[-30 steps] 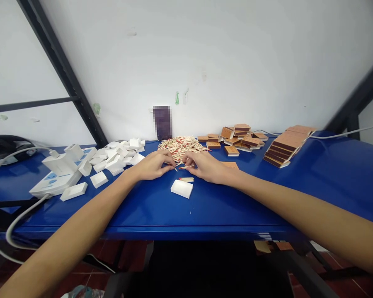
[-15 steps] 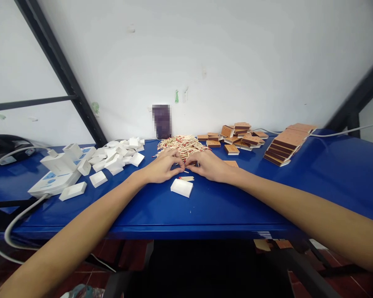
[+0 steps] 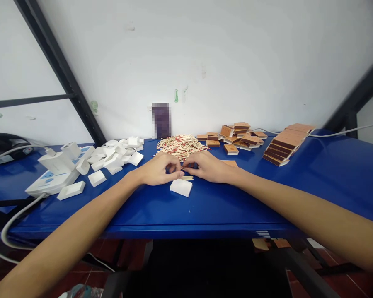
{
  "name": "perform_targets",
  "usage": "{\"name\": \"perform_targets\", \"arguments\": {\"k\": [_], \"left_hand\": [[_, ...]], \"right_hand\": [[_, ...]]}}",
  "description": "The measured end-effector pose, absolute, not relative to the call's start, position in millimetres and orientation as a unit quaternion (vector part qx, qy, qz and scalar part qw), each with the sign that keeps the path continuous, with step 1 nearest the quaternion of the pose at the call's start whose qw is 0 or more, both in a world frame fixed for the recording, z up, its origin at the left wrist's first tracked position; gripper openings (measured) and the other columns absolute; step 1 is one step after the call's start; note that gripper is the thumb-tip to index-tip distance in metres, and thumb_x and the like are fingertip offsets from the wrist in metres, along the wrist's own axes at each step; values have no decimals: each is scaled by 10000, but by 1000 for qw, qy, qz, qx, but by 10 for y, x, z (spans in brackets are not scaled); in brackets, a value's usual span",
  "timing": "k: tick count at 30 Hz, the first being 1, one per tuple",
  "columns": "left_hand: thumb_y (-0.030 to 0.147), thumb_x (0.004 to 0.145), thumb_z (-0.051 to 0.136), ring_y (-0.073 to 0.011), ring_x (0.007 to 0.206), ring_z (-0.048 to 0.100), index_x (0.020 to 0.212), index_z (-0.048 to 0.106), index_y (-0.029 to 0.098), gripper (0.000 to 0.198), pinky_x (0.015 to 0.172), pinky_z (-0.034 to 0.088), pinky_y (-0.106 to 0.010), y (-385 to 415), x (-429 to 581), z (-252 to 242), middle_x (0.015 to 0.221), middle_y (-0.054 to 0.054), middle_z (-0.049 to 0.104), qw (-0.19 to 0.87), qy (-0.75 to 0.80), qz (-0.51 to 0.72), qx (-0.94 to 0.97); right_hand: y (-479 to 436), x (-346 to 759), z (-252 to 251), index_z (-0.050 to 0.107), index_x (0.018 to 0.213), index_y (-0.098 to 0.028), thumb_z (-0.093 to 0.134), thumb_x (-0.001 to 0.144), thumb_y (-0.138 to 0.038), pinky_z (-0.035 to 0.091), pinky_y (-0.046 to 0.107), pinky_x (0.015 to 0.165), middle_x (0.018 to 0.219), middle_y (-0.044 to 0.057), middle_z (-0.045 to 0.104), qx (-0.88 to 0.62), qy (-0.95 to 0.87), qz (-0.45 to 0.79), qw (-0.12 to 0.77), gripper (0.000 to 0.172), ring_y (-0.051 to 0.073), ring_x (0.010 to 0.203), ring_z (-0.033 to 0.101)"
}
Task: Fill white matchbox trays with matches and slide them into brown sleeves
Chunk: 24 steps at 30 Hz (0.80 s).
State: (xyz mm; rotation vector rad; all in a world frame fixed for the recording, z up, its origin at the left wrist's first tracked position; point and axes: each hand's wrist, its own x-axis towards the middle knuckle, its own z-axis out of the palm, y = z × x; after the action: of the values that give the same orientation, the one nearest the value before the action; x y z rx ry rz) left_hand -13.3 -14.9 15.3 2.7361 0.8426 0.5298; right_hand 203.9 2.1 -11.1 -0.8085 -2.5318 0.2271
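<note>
My left hand (image 3: 158, 170) and my right hand (image 3: 207, 166) meet at the near edge of a heap of red-tipped matches (image 3: 180, 145) on the blue table (image 3: 205, 207). The fingers of both hands are curled and pinch a small bundle of matchsticks (image 3: 186, 168) between them. Just in front of the hands lies a white inner matchbox tray (image 3: 181, 187), with a few loose matches (image 3: 187, 178) by its far edge. A brown matchbox sleeve (image 3: 230, 164) lies partly under my right wrist.
A heap of white trays (image 3: 116, 155) lies at the left, beside a white device (image 3: 54, 176) with grey cables (image 3: 15, 215). Brown matchboxes (image 3: 240, 136) and a neat stack of them (image 3: 286, 145) lie at the right. A dark blurred object (image 3: 161, 121) stands against the wall.
Both hands have drawn together and slightly toward me, from spread over the matches to pinching a small bundle between their fingertips.
</note>
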Motion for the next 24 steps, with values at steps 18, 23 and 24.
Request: {"name": "perform_targets", "arguments": {"k": [18,23,24], "left_hand": [[196,755,604,-111,615,525,711,672,158,89,606,417,-240,-318,-42,190,650,0,589,150,247,120,950],[190,803,523,-112,627,536,787,668,158,149,612,412,-239,-246,-83,182,706,-1,625,145,255,167,941],[181,814,498,-114,639,544,794,663,159,167,615,407,-240,-216,-100,175,727,-3,639,133,267,180,937]], "right_hand": [[-1,2074,-57,759,956,-179,575,789,-51,413,252,676,874,40,753,-289,-926,98,220,279,152,739,628],[-12,2116,-19,735,1009,-189,575,798,-74,418,263,726,935,36,738,-281,-931,91,212,289,163,821,627],[-14,2123,-11,729,1018,-187,569,804,-80,418,268,733,944,38,733,-284,-931,87,213,287,164,826,622]]}}
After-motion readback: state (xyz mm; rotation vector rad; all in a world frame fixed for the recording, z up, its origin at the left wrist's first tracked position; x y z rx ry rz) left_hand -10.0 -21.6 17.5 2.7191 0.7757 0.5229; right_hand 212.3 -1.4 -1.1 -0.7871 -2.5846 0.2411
